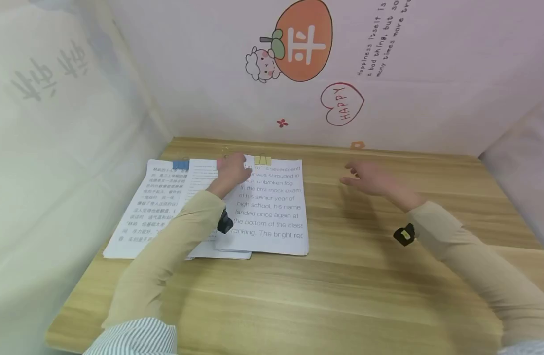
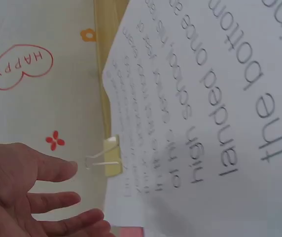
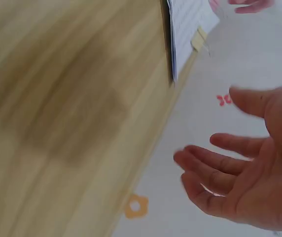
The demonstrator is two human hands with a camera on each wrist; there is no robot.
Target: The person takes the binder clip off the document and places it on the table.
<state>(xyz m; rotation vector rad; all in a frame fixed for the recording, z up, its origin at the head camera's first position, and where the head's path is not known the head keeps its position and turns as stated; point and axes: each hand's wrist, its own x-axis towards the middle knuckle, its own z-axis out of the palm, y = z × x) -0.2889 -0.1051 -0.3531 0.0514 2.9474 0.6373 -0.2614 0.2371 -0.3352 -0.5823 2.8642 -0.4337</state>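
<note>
Three stacks of printed paper overlap on the left side of the table. The rightmost stack (image 1: pixel 276 217), in large English print, lies partly over the middle stack (image 1: pixel 223 254), and a stack with Chinese text (image 1: pixel 136 217) is at the far left. A yellow binder clip (image 1: pixel 263 160) holds the right stack's top edge, a blue one (image 1: pixel 180 164) the left stack's. My left hand (image 1: pixel 233 171) hovers by the top edges, partly hiding a pink clip (image 1: pixel 219 163); its fingers are spread and hold nothing. Right of the papers, my right hand (image 1: pixel 370 177) hangs over the table, fingers loosely bent, holding nothing.
The wooden table (image 1: pixel 343 296) meets a printed white cloth wall (image 1: pixel 209 74) at the back. More white cloth hangs along the left side (image 1: pixel 54 162) and the right side (image 1: pixel 525 143). Each wrist wears a small black device.
</note>
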